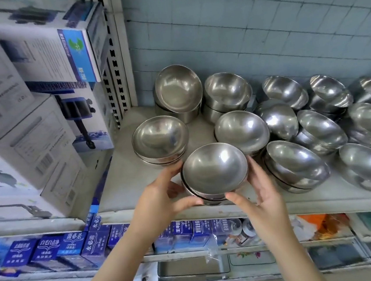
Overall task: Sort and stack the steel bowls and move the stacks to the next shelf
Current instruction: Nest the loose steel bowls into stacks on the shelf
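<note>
A short stack of shiny round steel bowls [214, 171] is being held by both hands, left hand [161, 200] and right hand [262, 191], each grip closed around it at the front edge of the pale shelf [121, 188]; lifting it away seems next.

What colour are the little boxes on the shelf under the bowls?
Dark blue with white writing, seen in the head view: the little boxes below the bowls.
</note>
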